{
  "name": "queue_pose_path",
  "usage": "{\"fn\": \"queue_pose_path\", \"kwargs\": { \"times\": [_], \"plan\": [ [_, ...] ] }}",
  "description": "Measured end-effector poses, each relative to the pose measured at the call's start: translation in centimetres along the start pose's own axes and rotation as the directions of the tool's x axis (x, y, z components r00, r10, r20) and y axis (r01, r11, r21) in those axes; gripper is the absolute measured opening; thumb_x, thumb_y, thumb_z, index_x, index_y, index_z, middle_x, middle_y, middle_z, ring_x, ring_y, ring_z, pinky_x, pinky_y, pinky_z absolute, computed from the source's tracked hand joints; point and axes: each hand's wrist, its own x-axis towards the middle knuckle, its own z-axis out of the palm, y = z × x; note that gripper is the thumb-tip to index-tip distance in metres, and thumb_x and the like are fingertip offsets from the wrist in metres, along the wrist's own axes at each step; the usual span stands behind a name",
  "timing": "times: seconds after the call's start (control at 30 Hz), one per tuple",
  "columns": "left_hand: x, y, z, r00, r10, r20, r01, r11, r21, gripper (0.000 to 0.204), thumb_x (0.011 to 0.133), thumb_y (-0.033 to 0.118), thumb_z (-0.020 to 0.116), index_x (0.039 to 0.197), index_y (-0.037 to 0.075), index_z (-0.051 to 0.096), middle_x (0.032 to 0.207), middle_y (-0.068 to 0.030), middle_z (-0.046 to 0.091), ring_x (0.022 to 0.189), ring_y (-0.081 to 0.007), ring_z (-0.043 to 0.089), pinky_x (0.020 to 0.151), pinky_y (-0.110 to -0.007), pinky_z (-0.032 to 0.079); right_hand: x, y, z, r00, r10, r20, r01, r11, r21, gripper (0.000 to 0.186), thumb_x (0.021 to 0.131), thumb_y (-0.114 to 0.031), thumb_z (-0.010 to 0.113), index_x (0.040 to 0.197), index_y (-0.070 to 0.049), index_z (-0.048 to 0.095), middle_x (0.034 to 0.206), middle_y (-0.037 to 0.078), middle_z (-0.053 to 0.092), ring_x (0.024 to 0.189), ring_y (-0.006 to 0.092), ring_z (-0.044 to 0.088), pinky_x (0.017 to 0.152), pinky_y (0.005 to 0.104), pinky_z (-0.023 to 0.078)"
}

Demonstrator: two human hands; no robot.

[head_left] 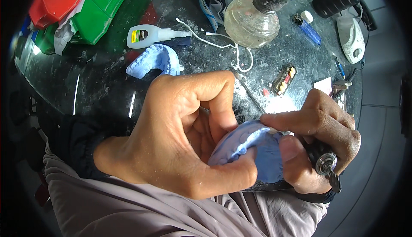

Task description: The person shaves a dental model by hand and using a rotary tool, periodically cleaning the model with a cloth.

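My left hand (167,134) is closed around a blue plaster dental cast (270,159) held above my lap, near the table's front edge. Its thumb presses inside the arch, and the other fingers curl behind the tooth row. In my right hand (319,123) is a black rotary handpiece (322,157), its metal end sticking out below the fingers toward me. The right index fingertip and thumb also touch the cast's right edge. A small pale bit shows between them, too hidden to name. Beyond my left hand, a second blue cast (156,61), horseshoe-shaped, lies on the table.
On the dusty dark table (103,84) are a squeeze bottle (143,37), a white cord (210,41), a glass spirit lamp (252,22) and a blue lighter (310,33). A strip with artificial teeth (284,81) lies nearer. Red (60,1) and green (101,11) containers stand far left, a black mug (337,1) far right.
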Motion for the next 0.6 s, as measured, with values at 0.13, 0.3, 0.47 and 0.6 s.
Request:
{"fn": "queue_pose_path", "kwargs": {
  "times": [0.13,0.3,0.47,0.6],
  "plan": [
    [-0.03,-0.02,-0.06,0.999,-0.037,-0.005,0.037,0.999,-0.021,0.039,0.052,0.001,0.071,0.066,0.007,0.036,0.052,0.0034,0.039,0.045,0.0013,0.031,0.039,-0.017,0.019,0.01,-0.11,0.03,1.0,0.012,-0.005,-0.012,1.0,0.021,0.031,0.058,-0.023,0.061,0.075,0.001,0.071,0.058,0.006,0.058,0.047,0.013,0.042,0.044,0.0287,0.027],
    [0.01,-0.14,-0.31,1.0,0.002,0.022,-0.003,1.0,0.01,0.038,0.052,0.002,0.071,0.066,0.007,0.036,0.052,0.003,0.041,0.045,0.0014,0.032,0.039,-0.017,0.02,0.06,0.08,0.3,1.0,0.012,-0.019,-0.011,0.999,0.035,0.033,0.056,-0.025,0.061,0.075,0.001,0.071,0.056,0.006,0.056,0.047,0.0126,0.041,0.044,0.0288,0.026],
    [-0.04,0.26,0.02,1.0,-0.02,0.019,0.02,1.0,-0.002,0.037,0.052,0.002,0.07,0.066,0.007,0.035,0.052,0.003,0.041,0.045,0.002,0.032,0.039,-0.016,0.021,0.0,-0.2,0.3,0.998,0.014,-0.055,-0.011,0.998,0.065,0.033,0.055,-0.025,0.062,0.074,0.001,0.071,0.055,0.005,0.054,0.046,0.0119,0.04,0.043,0.0284,0.024],
    [0.03,-0.15,-0.11,0.999,0.025,0.023,-0.026,1.0,0.014,0.037,0.052,0.003,0.069,0.066,0.007,0.035,0.052,0.0035,0.04,0.045,0.0021,0.031,0.039,-0.016,0.021,0.07,-0.24,0.39,0.998,-0.023,-0.054,0.024,1.0,0.005,0.03,0.053,-0.021,0.067,0.074,0.0,0.071,0.054,0.003,0.052,0.046,0.0111,0.04,0.043,0.0266,0.024]
  ]
}}
